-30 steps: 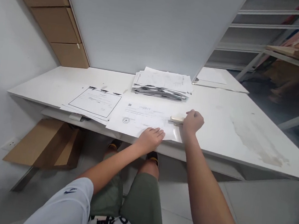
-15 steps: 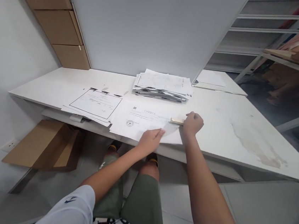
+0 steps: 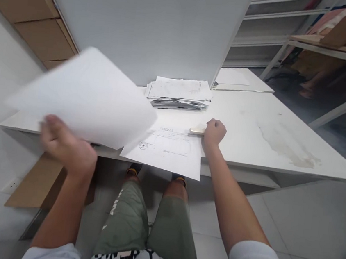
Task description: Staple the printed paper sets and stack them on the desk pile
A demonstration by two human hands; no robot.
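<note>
Swung leftward since the earlier frame, the person's left hand [image 3: 68, 149] now holds a blank-faced white paper sheet [image 3: 93, 92] up over the left end of the white, flat worktop [image 3: 241, 124]. Its thumb lies on the near face, seemingly pinching the sheet against fingers hidden behind, though blur hides the exact grip; holding it by the near side lets the rest fan out freely. One white paper sheet with black print and a round stamp [image 3: 170, 156] lies by the worktop's front edge, its lower part overhanging. Curled into a fist, the right hand [image 3: 215, 133] grips a cream, bar-shaped object [image 3: 196, 131] whose end lies over that sheet's upper right, perhaps steadying it. Near the back edge sits a thick stack of white papers [image 3: 179, 93], likely kept there for room.
</note>
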